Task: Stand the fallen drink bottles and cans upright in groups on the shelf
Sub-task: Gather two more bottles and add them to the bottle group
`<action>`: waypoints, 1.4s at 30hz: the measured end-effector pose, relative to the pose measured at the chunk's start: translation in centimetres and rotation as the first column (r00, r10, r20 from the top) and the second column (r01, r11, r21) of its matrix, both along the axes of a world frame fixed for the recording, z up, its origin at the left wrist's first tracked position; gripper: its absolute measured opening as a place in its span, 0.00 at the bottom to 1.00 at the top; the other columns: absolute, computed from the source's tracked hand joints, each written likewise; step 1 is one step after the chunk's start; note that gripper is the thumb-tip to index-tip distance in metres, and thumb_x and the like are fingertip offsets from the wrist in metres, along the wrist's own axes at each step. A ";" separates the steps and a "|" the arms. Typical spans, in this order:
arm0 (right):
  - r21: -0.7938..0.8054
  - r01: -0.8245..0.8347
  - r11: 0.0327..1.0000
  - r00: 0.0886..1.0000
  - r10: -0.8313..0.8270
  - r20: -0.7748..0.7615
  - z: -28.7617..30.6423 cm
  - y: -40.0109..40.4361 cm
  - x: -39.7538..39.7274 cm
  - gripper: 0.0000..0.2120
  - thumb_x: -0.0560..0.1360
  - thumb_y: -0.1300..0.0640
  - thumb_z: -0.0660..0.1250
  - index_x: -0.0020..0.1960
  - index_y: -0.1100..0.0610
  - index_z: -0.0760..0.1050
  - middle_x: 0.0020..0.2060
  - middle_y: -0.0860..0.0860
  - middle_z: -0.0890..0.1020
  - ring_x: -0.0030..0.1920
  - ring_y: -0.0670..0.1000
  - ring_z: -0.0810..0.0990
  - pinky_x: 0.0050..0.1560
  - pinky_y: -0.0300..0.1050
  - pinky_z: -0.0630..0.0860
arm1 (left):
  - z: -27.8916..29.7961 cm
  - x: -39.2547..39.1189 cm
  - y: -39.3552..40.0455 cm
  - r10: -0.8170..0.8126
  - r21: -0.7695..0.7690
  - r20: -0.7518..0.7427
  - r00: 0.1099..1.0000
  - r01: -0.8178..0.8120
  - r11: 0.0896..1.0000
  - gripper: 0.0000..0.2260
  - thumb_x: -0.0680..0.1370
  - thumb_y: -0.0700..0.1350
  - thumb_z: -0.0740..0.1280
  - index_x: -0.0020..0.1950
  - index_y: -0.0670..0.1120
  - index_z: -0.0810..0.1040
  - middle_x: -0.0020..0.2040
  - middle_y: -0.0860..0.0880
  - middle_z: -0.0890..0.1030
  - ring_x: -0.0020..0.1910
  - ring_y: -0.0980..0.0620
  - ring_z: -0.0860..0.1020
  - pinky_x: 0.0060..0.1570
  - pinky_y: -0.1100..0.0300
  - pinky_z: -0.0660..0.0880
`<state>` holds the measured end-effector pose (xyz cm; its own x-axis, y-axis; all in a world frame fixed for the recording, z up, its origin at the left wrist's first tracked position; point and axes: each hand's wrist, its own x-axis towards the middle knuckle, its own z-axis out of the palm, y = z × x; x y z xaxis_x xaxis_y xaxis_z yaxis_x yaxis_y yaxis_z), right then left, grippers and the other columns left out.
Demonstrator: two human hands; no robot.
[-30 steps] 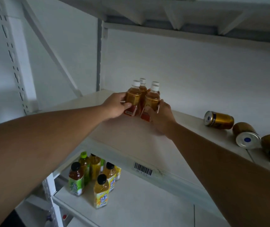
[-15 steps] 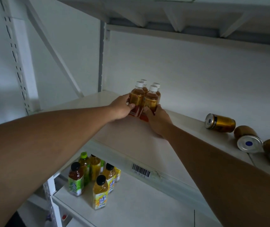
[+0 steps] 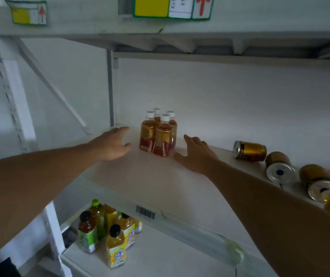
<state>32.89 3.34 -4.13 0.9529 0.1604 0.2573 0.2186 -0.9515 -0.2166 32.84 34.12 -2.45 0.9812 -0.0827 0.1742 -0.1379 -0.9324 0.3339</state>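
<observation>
a barcode sticker (image 3: 145, 212) was fixed to the front edge of the white shelf board and served as the landmark. below and to the left of it, on the lower shelf (image 3: 160, 254), stood a cluster of upright bottles: a dark-capped bottle with a green label (image 3: 87, 232), a green-capped bottle (image 3: 97, 211) behind it, and a black-capped bottle with a yellow label (image 3: 116, 246) nearest the front. far above the sticker, on the beam of the upper shelf, hung a yellow-and-white tag with a red arrow (image 3: 171, 7); a smaller tag of the same kind (image 3: 29, 13) hung up and to the left. left of the sticker rose a perforated white upright (image 3: 10, 102) with a diagonal brace (image 3: 54, 86).
</observation>
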 end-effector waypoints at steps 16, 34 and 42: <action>-0.007 0.018 1.000 1.000 -0.018 0.011 0.0 -4.8 -8.5 0.42 0.78 0.26 0.58 0.84 0.50 0.59 0.81 0.55 0.65 0.79 0.61 0.64 0.75 0.63 0.64 | -4.6 -0.7 0.6 0.067 0.014 0.061 0.996 -0.068 0.998 0.53 0.64 0.87 0.56 0.84 0.63 0.60 0.83 0.49 0.67 0.79 0.41 0.70 0.72 0.42 0.70; -0.170 0.271 0.948 0.962 -0.261 0.076 3.6 -12.6 -28.1 0.35 0.81 0.29 0.58 0.82 0.44 0.61 0.79 0.53 0.69 0.77 0.62 0.67 0.72 0.63 0.69 | -1.6 -14.4 -14.2 -0.306 -0.040 0.098 0.947 0.311 0.949 0.49 0.69 0.81 0.53 0.86 0.57 0.55 0.87 0.48 0.60 0.82 0.41 0.64 0.74 0.38 0.70; -0.023 0.361 0.932 0.929 -0.357 0.101 3.9 -20.3 -34.3 0.33 0.79 0.31 0.62 0.79 0.44 0.65 0.77 0.52 0.70 0.76 0.60 0.67 0.69 0.60 0.69 | 0.7 -20.1 -21.8 -0.435 0.132 0.123 0.892 0.420 0.898 0.41 0.78 0.75 0.58 0.87 0.56 0.55 0.86 0.47 0.62 0.82 0.42 0.65 0.75 0.40 0.69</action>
<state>-1.41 -16.99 -0.19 0.9207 -0.1757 0.3486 -0.1215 -0.9776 -0.1719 12.77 12.27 -1.78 0.8113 -0.5125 0.2813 -0.5703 -0.7995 0.1884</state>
